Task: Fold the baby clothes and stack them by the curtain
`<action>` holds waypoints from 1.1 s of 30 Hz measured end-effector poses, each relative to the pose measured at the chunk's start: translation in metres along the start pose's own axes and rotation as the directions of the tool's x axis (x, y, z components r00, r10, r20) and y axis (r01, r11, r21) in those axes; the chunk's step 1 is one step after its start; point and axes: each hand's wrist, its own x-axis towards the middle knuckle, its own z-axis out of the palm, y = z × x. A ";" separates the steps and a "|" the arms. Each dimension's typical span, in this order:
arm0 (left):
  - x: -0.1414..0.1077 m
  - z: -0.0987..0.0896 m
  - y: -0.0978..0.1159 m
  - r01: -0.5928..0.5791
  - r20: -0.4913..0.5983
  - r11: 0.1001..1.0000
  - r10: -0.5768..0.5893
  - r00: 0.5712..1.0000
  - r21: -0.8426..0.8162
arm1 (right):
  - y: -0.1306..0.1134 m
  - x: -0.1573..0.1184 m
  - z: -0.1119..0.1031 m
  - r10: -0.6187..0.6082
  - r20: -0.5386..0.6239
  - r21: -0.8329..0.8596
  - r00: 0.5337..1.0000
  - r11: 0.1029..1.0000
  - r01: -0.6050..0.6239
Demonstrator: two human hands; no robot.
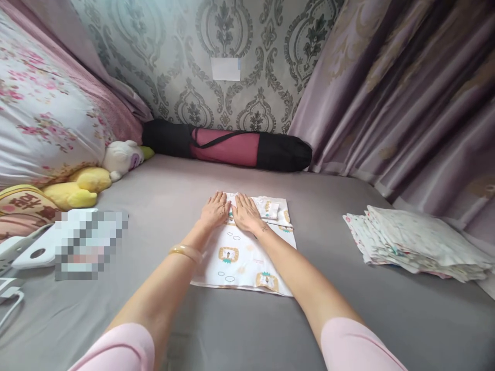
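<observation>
A white cloth item (pixel 247 257) printed with lion faces lies on the grey bed sheet in front of me, its far part folded over. My left hand (pixel 216 208) rests flat on its far left corner, fingers stretched forward. Beside it, my right hand (pixel 246 211) presses flat on the folded far part, fingers also straight. A small folded piece of the same print (pixel 269 209) shows just right of my right hand. Whether the item is a garment or a plain cloth I cannot tell. The fabric under both palms is hidden.
At the right lies a stack of folded printed cloths (pixel 425 239). A long black and maroon bag (pixel 226 148) runs along the wall. To the left are a floral pillow (pixel 46 103), plush toys (pixel 83 185), a white device (pixel 36 252) and cables (pixel 15 304). Curtains (pixel 386 93) hang at right.
</observation>
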 end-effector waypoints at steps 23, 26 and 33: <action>0.005 -0.011 -0.031 -0.186 0.149 0.978 0.171 0.974 0.095 | 0.092 -0.048 -0.029 -0.085 0.013 -0.096 0.996 0.992 0.086; -0.005 -0.022 -0.025 -0.188 0.058 0.962 0.180 0.982 0.199 | 0.082 -0.056 -0.029 -0.100 -0.018 -0.098 0.995 0.990 0.097; -0.093 -0.016 0.000 -0.559 0.124 0.821 0.546 0.828 0.114 | 0.049 -0.105 -0.026 -0.288 0.092 -0.080 0.953 0.952 0.295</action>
